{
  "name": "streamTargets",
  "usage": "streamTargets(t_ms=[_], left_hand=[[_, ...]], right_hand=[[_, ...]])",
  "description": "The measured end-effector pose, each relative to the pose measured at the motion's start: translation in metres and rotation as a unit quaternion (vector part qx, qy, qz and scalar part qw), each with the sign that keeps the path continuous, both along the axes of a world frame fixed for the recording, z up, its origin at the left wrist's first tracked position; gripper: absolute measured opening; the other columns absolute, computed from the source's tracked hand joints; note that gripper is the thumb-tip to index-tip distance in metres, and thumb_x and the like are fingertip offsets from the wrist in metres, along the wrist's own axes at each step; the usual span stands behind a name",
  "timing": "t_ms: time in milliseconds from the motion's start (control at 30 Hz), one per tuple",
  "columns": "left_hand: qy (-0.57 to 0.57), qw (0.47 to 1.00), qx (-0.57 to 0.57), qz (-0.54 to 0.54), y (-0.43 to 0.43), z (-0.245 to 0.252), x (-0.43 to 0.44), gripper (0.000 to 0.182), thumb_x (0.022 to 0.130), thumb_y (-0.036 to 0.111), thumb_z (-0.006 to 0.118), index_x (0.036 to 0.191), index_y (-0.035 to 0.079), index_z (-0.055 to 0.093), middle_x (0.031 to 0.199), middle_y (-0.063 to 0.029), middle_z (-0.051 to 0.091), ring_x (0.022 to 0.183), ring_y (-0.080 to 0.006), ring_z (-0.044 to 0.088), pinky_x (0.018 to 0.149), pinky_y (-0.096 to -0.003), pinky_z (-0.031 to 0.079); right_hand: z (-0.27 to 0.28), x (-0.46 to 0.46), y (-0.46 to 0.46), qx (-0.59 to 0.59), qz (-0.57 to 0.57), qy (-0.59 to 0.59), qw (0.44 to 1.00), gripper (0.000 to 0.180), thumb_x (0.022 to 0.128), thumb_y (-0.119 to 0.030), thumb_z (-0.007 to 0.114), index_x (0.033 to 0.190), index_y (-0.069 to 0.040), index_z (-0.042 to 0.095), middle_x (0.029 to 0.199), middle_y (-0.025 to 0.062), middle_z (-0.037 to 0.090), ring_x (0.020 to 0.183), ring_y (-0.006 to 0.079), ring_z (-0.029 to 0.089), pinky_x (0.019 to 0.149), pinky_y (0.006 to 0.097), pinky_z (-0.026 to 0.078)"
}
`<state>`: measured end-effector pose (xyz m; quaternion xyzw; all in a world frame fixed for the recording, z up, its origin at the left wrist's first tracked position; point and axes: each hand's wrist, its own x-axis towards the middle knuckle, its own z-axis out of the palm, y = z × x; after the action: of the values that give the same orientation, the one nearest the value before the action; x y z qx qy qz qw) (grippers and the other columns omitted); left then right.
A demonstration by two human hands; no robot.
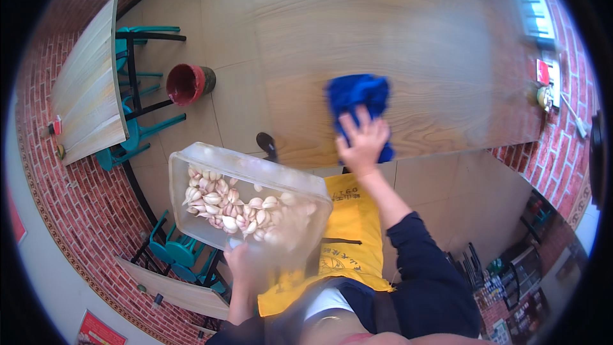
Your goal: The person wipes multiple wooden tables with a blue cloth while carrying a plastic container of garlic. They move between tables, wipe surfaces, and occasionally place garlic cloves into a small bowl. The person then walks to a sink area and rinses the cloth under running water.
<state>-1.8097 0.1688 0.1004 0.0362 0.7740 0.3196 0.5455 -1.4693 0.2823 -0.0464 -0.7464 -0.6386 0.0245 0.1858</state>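
My left hand (238, 254) grips the near edge of a translucent plastic tub (249, 167), which is tilted and holds many garlic cloves (230, 203). The tub is off the table, over the floor and beside my yellow apron (352, 220). My right hand (364, 141) lies with spread fingers on a crumpled blue cloth (359, 91), pressing it on the wood-grain table (431, 81) near its front edge. Part of the picture around my left hand is blurred.
A red bucket (184, 85) stands on the tiled floor beside teal stools (136, 129) and another table (91, 91) at the left. More stools (179, 251) and a table (177, 285) are at lower left. Small items (545, 96) sit at the large table's right end by the brick wall.
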Motion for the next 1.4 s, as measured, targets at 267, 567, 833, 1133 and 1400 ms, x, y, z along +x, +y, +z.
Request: streamTargets(t_ms=[267, 567, 833, 1133, 1400], left_hand=[[0.052, 0.997, 0.040, -0.028, 0.041, -0.014, -0.218, 0.053, 0.076, -0.003, 0.055, 0.129, -0.003, 0.050, 0.113, -0.0099, 0.059, 0.097, -0.0211, 0.060, 0.086, -0.0346, 0.050], [0.026, 0.998, 0.049, 0.010, 0.119, -0.029, -0.231, 0.049, 0.076, -0.003, 0.055, 0.125, -0.003, 0.052, 0.107, -0.0100, 0.061, 0.094, -0.0208, 0.062, 0.082, -0.0334, 0.052], [-0.029, 0.993, 0.017, -0.112, 0.261, -0.036, -0.180, 0.030, 0.074, -0.001, 0.057, 0.105, -0.002, 0.058, 0.092, -0.0060, 0.060, 0.082, -0.0185, 0.062, 0.074, -0.0321, 0.052], [-0.015, 0.990, 0.011, -0.136, 0.415, -0.021, -0.098, 0.030, 0.074, -0.001, 0.059, 0.104, -0.002, 0.059, 0.093, -0.0066, 0.062, 0.082, -0.0174, 0.062, 0.070, -0.0289, 0.051], [0.013, 0.993, -0.004, -0.120, 0.588, -0.031, -0.074, 0.026, 0.076, 0.001, 0.061, 0.101, 0.003, 0.058, 0.089, -0.0033, 0.061, 0.076, -0.0157, 0.062, 0.064, -0.0289, 0.052]], right_hand=[[-0.021, -0.050, 0.138, 0.060, 0.089, -0.030, 0.994, 0.030, 0.070, -0.012, 0.065, 0.100, -0.013, 0.070, 0.115, 0.0115, 0.063, 0.113, 0.0344, 0.057, 0.096, 0.0497, 0.041], [-0.043, -0.036, -0.034, -0.026, -0.367, -0.091, 0.925, 0.052, 0.091, -0.034, 0.064, 0.135, -0.007, 0.056, 0.131, 0.0336, 0.051, 0.123, 0.0500, 0.045, 0.106, 0.0549, 0.035], [-0.020, -0.185, 0.083, -0.069, -0.132, 0.012, 0.989, 0.042, 0.072, -0.029, 0.073, 0.113, -0.021, 0.069, 0.133, 0.0144, 0.051, 0.124, 0.0430, 0.045, 0.108, 0.0642, 0.029], [-0.010, -0.089, 0.393, 0.009, -0.065, 0.020, 0.998, 0.027, 0.072, -0.021, 0.071, 0.099, -0.018, 0.072, 0.136, 0.0105, 0.052, 0.130, 0.0378, 0.045, 0.106, 0.0603, 0.032], [-0.002, -0.055, 0.509, -0.017, -0.069, 0.024, 0.997, 0.022, 0.072, -0.016, 0.069, 0.094, -0.016, 0.070, 0.130, 0.0095, 0.056, 0.129, 0.0345, 0.047, 0.107, 0.0543, 0.035]])
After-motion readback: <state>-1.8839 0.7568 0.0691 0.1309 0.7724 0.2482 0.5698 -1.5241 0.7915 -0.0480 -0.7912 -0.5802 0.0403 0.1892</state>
